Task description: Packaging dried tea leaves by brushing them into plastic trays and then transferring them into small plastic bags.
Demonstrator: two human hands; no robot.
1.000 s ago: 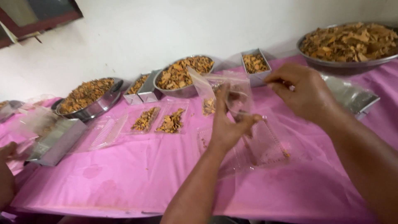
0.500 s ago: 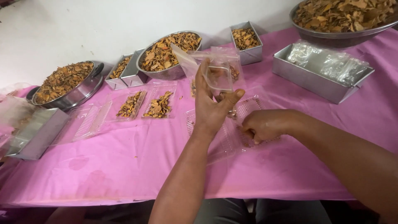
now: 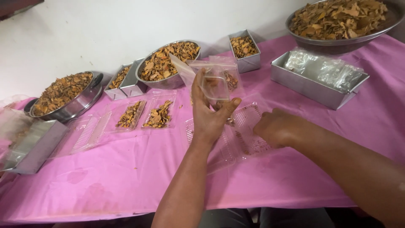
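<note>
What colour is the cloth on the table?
Pink, almost purple. The tablecloth shows plainly in the head view.

A long table under a pink cloth [image 3: 126, 177] stands against a plain whitish wall [image 3: 105, 29].

L hand [image 3: 209, 114] raised upright on a near-vertical forearm, palm toward camera, fingers up and curled w/ thumb opposed in a pinch; R hand [image 3: 276, 126] lower, knuckles up, loosely curled, forearm coming in from lower right.

a glossy clear plastic bag [image 3: 217, 82], shiny metal trays [image 3: 314, 86], and a smooth pink plastic-looking table cover [image 3: 126, 177].
</note>
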